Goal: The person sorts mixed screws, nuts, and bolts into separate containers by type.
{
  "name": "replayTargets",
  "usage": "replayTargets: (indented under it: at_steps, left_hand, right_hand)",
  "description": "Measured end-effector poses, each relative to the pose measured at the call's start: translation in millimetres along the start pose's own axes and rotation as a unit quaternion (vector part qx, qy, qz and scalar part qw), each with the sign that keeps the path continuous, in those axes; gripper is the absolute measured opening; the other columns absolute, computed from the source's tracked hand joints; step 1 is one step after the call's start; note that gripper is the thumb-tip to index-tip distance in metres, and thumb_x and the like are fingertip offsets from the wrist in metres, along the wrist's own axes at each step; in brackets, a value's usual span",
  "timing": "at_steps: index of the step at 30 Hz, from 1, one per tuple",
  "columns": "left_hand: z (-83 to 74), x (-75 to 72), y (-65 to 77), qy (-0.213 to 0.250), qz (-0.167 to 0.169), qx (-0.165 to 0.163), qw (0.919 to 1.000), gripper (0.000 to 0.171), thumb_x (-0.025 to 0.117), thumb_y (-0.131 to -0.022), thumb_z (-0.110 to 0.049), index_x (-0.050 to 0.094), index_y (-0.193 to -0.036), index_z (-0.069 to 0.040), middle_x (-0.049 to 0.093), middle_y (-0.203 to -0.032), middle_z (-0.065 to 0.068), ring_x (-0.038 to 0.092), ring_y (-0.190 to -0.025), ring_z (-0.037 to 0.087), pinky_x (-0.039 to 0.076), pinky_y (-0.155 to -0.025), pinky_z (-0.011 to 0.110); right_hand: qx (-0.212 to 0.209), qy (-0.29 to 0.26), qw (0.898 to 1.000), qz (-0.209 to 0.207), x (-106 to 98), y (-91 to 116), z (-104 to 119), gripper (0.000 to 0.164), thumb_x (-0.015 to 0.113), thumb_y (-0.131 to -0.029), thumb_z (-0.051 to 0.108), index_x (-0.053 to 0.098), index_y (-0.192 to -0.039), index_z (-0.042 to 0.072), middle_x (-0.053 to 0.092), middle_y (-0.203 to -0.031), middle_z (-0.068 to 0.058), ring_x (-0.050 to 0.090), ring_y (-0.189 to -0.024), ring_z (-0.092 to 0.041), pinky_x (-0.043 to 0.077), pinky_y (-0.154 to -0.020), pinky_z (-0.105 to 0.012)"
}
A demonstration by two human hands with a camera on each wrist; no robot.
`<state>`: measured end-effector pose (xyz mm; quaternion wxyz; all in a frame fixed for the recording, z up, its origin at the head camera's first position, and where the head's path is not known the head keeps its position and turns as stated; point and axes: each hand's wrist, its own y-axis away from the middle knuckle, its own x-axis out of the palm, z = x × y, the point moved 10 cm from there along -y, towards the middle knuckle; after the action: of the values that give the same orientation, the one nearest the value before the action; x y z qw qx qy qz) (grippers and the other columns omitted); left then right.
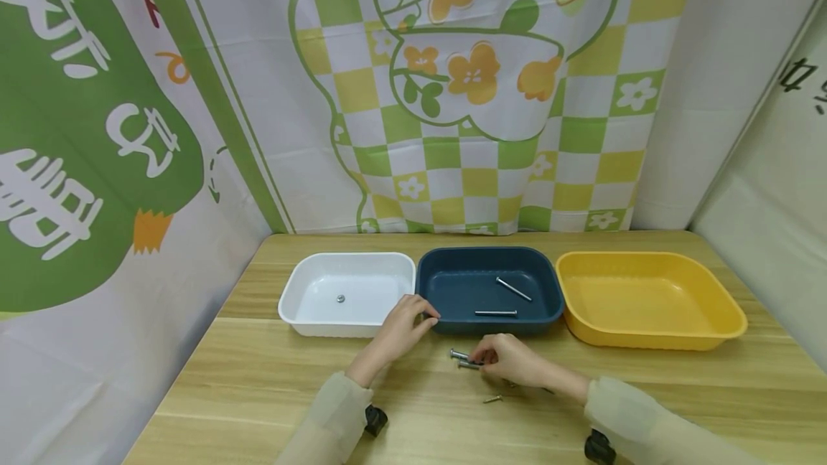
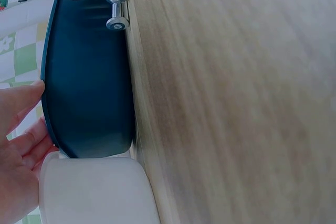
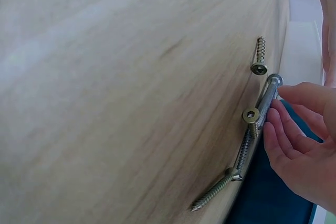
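My left hand (image 1: 403, 321) is at the near left corner of the dark blue tray (image 1: 446, 326), beside the white tray (image 1: 352, 330). In the left wrist view its thumb (image 2: 31, 95) touches the blue rim, with the other fingers loosely bent at the corner. Over the wood in front of that tray, my right hand (image 1: 513, 361) pinches a silver bolt (image 3: 270, 90) between thumb and fingertips. Two bolt heads show side by side, the upper bolt (image 1: 457, 354) and the lower bolt (image 1: 466, 365). Brass-coloured screws (image 3: 215, 191) lie close to the right hand.
Inside the blue tray are two long silver screws (image 1: 496, 313). One small screw (image 1: 340, 298) stands in the white tray. A yellow tray (image 1: 652, 339) sits at the right of the row. A short brass screw (image 1: 493, 399) lies on the table nearer me.
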<state>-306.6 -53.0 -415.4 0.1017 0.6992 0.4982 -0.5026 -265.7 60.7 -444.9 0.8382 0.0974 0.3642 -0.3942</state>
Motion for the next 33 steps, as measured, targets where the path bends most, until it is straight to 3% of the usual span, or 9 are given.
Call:
replayTargets:
  at_steps: [13,33]
  left_hand:
    - [1.0,1.3,-0.1,-0.001,-0.002,-0.001,1.0000,0.006,0.060,-0.084,-0.019,0.064,-0.086,-0.015,0.057,-0.087,-0.003,0.048,-0.087,0.013,0.040,-0.076,0.027]
    - [1.1,1.6,-0.6,0.005,-0.001,-0.002,1.0000,0.006,0.061,-0.084,-0.015,0.064,-0.087,-0.011,0.057,-0.088,-0.001,0.049,-0.089,0.014,0.040,-0.078,0.029]
  right_hand:
    - [-0.021,0.042,0.998,-0.033,2.7,-1.2,-2.9,0.022,0.064,-0.064,-0.013,0.067,-0.080,0.000,0.058,-0.073,0.000,0.053,-0.065,-0.008,0.045,-0.056,-0.019]
    - [-0.033,0.077,0.996,-0.025,4.7,-3.6,-0.4,0.023,0.065,-0.063,-0.010,0.068,-0.080,0.005,0.057,-0.072,0.005,0.052,-0.062,-0.005,0.043,-0.055,-0.017]
